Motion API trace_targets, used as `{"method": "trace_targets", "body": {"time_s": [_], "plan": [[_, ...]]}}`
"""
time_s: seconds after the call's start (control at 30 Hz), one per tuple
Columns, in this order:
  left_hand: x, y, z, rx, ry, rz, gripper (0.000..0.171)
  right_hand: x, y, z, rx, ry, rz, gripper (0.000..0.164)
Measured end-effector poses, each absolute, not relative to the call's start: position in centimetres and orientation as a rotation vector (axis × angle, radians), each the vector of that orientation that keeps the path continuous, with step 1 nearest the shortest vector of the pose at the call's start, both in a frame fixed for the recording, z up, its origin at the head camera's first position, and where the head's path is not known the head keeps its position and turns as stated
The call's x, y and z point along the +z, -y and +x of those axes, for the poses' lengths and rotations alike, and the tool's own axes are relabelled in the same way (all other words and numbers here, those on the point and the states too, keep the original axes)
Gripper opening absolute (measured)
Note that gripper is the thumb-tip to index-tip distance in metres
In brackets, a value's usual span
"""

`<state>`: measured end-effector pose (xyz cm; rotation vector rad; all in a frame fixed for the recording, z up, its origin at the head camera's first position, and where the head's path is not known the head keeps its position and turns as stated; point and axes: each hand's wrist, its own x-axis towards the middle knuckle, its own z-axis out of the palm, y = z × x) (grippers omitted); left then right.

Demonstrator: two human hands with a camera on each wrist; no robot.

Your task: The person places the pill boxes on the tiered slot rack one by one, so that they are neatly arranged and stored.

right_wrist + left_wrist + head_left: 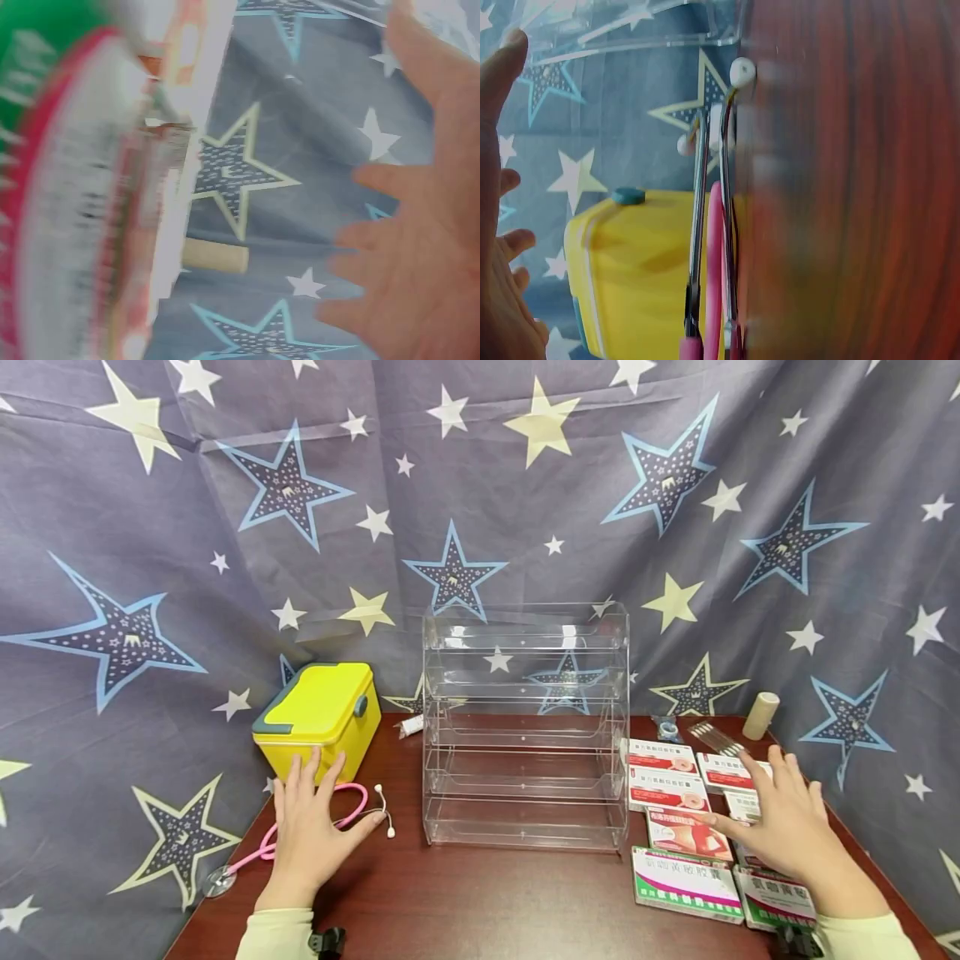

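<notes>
My left hand (311,822) hovers flat with spread fingers over a pink stethoscope (352,793) lying in front of a yellow lidded box (318,714). In the left wrist view the stethoscope (714,247) and yellow box (641,277) show beside my open palm (499,225). My right hand (787,822) is spread open above several medicine boxes (686,877) at the right of the table. A clear acrylic tiered rack (525,727) stands between the hands. Neither hand holds anything.
A dark red-brown table (487,902) carries everything. A beige tape roll (760,716), a small blue tape roll (666,727) and a pack of swabs (716,739) lie at back right. A small white tube (411,727) lies behind the rack. Star-patterned cloth (480,485) hangs behind.
</notes>
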<state>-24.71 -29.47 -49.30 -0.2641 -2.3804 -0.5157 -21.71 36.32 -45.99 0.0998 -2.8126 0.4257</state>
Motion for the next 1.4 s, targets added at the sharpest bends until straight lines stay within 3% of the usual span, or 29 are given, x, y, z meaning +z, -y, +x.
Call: {"method": "trace_targets", "body": {"time_s": [0.43,0.63,0.9,1.4], "plan": [[-49.8,25.6,-25.1,-0.888,2.477,-0.357,0.100,-43.6,-42.9,-25.3,0.543,2.980,0.165,0.101],[-50.2,23.8,-25.1,-1.119,2.469,-0.465,0.096,-44.3,-45.5,-27.6,0.683,3.026,0.136,0.099],[-50.8,22.1,-24.9,-1.469,2.419,-0.544,0.092,-46.3,-47.8,-29.8,0.731,3.043,0.127,0.082],[-51.7,20.7,-24.9,-1.694,2.479,-0.498,0.077,-48.7,-49.3,-31.6,0.724,3.127,0.079,0.075]]}}
